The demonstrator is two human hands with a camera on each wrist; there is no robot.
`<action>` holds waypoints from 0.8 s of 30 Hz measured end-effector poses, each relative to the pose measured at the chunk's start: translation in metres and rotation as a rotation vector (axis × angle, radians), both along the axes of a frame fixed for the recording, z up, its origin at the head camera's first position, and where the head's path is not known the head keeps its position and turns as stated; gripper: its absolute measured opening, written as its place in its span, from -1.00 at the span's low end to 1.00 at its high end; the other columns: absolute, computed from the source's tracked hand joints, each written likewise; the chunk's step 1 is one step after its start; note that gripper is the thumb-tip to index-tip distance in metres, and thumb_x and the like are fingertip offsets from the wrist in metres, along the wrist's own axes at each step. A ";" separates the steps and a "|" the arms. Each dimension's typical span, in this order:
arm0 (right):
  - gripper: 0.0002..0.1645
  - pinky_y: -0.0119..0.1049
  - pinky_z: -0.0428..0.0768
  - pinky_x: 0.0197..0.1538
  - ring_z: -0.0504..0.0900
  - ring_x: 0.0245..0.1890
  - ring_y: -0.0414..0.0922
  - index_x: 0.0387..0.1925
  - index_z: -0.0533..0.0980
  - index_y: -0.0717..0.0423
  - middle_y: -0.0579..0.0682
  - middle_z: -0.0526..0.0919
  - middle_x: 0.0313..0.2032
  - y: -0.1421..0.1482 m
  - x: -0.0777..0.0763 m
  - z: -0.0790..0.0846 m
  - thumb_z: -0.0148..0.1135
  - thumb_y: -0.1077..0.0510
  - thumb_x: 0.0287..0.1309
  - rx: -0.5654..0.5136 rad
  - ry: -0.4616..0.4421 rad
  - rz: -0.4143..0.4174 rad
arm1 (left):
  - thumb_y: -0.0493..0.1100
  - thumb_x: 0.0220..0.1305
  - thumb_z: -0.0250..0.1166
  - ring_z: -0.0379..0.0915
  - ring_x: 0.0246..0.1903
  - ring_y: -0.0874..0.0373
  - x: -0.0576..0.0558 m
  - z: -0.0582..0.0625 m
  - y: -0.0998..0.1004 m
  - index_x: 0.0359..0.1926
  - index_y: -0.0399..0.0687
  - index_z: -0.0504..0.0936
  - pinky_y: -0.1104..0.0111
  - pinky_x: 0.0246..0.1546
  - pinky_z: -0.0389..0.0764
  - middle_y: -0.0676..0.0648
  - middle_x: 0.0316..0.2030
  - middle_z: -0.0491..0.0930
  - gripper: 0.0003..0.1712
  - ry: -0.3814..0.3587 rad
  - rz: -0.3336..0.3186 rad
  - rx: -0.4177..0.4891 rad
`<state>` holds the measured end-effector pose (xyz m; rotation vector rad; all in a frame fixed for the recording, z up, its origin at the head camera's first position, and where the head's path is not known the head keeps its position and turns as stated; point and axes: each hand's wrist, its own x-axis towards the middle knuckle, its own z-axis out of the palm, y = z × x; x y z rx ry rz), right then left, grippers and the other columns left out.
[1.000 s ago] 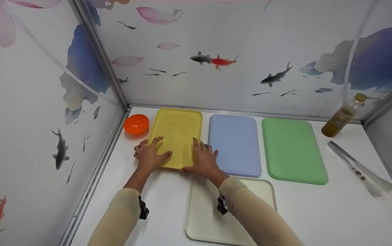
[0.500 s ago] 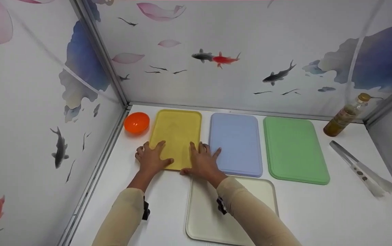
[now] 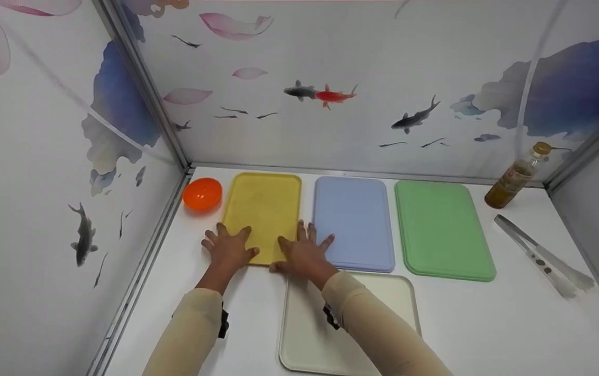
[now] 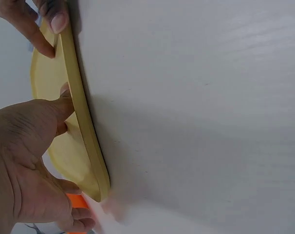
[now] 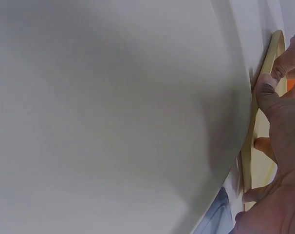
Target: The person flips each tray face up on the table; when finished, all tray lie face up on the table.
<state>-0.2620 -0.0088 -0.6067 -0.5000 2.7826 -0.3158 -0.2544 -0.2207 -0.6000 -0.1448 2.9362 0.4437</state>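
Both hands are on the near half of a yellow tray [image 3: 262, 209] lying flat on the white table. My left hand [image 3: 228, 253] spreads its fingers at the left near corner, with the thumb over the front edge. At the right near corner, my right hand [image 3: 304, 256] touches the tray with thumb and index finger; its other fingers reach across the gap toward the blue tray [image 3: 352, 222]. In the left wrist view, the thumb [image 4: 64, 102] rests at the yellow rim. The right thumb [image 5: 267, 87] lies along the front rim in the right wrist view.
An orange bowl [image 3: 202, 195] stands left of the yellow tray. To the right are a green tray [image 3: 443, 230], a corked oil bottle [image 3: 513, 180] and metal tongs [image 3: 542, 256]. A cream tray [image 3: 309, 339] lies under the right forearm. Printed walls enclose the table.
The yellow tray has shifted slightly toward me, with both hands on it. My right index finger has come inward over the tray. The head view has tilted a little.
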 end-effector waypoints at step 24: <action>-0.01 0.67 0.26 0.45 0.10 0.67 0.52 0.78 0.15 -0.13 0.41 0.07 0.72 0.113 0.002 0.013 0.09 -0.47 0.58 -0.073 0.094 -0.098 | -0.17 0.38 0.52 0.17 0.51 -0.57 -0.011 -0.012 0.042 0.60 -0.04 0.42 -0.35 0.43 0.36 -0.54 0.57 0.19 -0.17 0.296 0.022 0.098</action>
